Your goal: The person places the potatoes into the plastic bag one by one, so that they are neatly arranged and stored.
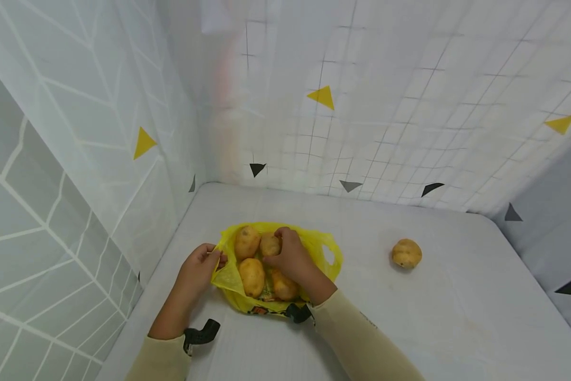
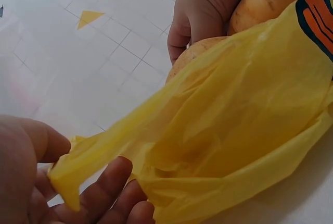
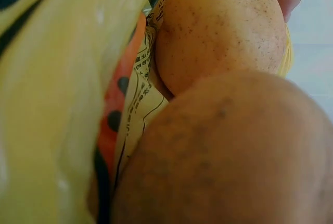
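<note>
A yellow plastic bag point(image 1: 228, 278) lies open on the table, with several potatoes inside it. My left hand point(image 1: 197, 272) pinches the bag's left edge; in the left wrist view, the thumb and fingers point(image 2: 112, 179) grip a pulled-out corner of the yellow film point(image 2: 234, 125). Inside the bag, my right hand point(image 1: 292, 256) holds a potato point(image 1: 270, 245) between thumb and fingers. Around it sit one potato point(image 1: 247, 242) at the back left, another point(image 1: 252, 277) at the front left and a third point(image 1: 284, 286) partly under the right wrist. Potatoes point(image 3: 221, 31) fill much of the right wrist view.
A single potato point(image 1: 406, 253) sits on the white table point(image 1: 456, 307) to the right of the bag. Pale patterned sheets point(image 1: 385, 106) hang behind and at both sides. A black wrist device point(image 1: 202, 332) sits on each forearm.
</note>
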Demonstrator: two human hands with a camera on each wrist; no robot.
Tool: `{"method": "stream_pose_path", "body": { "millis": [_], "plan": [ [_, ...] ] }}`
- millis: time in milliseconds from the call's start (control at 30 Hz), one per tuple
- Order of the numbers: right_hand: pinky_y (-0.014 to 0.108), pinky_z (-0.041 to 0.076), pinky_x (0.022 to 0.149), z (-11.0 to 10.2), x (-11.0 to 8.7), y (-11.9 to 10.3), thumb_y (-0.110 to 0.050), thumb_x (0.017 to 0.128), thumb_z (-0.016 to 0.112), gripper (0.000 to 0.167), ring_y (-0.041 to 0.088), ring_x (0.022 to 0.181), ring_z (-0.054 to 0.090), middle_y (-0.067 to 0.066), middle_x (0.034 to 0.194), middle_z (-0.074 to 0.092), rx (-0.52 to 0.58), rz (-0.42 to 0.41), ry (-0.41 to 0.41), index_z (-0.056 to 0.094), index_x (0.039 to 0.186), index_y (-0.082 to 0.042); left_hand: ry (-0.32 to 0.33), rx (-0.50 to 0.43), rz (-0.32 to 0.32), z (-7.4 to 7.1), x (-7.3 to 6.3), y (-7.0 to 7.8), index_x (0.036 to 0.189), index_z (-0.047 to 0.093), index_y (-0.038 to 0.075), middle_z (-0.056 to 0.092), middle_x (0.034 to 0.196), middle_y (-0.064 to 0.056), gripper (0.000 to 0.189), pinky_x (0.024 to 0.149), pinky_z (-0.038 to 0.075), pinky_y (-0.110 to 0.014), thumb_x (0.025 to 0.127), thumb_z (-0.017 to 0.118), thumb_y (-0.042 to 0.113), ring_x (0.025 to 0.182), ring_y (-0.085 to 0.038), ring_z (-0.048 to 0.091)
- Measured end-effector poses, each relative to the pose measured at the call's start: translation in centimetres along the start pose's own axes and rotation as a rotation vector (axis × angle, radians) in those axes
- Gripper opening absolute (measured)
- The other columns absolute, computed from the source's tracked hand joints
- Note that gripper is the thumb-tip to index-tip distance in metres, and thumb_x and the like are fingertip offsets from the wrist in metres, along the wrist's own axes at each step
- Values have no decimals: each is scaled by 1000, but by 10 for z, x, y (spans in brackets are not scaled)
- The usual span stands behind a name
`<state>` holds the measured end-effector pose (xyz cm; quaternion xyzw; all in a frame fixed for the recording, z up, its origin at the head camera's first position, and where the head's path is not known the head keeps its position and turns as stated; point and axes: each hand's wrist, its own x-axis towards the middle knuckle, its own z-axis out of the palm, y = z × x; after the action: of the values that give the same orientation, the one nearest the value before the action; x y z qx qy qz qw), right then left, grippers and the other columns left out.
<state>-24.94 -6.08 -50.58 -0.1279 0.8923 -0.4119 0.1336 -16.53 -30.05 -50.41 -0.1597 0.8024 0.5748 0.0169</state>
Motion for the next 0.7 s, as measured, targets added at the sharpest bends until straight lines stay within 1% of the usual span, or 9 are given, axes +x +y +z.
{"method": "stream_pose_path", "body": {
  "millis": [67, 167, 300, 433, 500, 700],
  "plan": [
    [48, 51, 105, 0, 0, 0, -30, 90, 85, 70, 28, 123, 54, 10, 144, 47, -3, 1, 2, 44, 144, -13, -1, -2, -4, 0, 0, 0, 122, 63, 11, 74, 116, -6, 32, 100, 55, -38, 111, 50, 38, 110, -19, 70],
    [49, 49, 109, 0, 0, 0, -31, 90, 85, 79, 29, 130, 53, 11, 150, 44, -15, 2, -1, 40, 152, -13, -2, -7, -7, 0, 0, 0, 123, 62, 11, 74, 117, -7, 32, 101, 55, -40, 111, 50, 37, 111, -19, 70],
    [51, 49, 111, 0, -2, -3, -34, 90, 84, 89, 31, 132, 53, 14, 153, 41, -41, 21, -12, 34, 161, -17, -1, -14, -14, 1, -1, -2, 123, 62, 11, 73, 117, -7, 32, 103, 54, -41, 110, 50, 37, 112, -20, 70],
    [52, 50, 109, 2, -3, -4, -38, 89, 84, 90, 32, 131, 54, 16, 153, 41, -65, 45, -16, 35, 162, -17, -3, -9, -21, 1, -3, -1, 123, 62, 11, 73, 118, -7, 32, 104, 53, -41, 110, 49, 38, 113, -20, 69],
    [52, 50, 109, 3, -2, -4, -40, 89, 84, 90, 32, 131, 55, 18, 153, 41, -77, 54, -12, 36, 161, -16, -3, -1, -13, 0, -4, -1, 123, 62, 11, 73, 117, -7, 32, 103, 53, -40, 111, 49, 38, 113, -20, 69],
    [51, 51, 107, 3, 1, -5, -43, 88, 84, 89, 32, 128, 56, 19, 151, 42, -85, 86, 9, 37, 159, -15, -6, 10, 6, 0, 0, 2, 120, 63, 12, 74, 117, -6, 32, 103, 52, -39, 111, 50, 39, 114, -21, 69]
  ]
}}
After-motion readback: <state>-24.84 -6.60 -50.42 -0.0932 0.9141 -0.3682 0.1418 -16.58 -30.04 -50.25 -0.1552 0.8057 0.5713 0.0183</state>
